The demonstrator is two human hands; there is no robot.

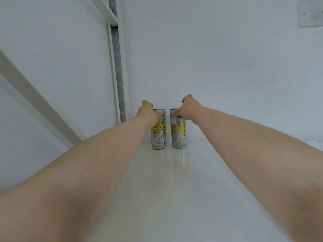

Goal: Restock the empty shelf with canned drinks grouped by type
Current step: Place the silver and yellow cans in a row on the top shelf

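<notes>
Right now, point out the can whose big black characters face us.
The left-hand can, under the left hand; the other can shows only small print.

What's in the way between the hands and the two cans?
Nothing that shows. The left hand holds the left can near its top, and the right hand holds the right can. Both cans stand upright on the white shelf by the back wall.

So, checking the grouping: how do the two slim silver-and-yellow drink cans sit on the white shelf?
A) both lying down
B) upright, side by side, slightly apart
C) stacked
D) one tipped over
B: the left silver-and-yellow can and the right silver-and-yellow can stand upright on the white shelf with a narrow gap between them.
</notes>
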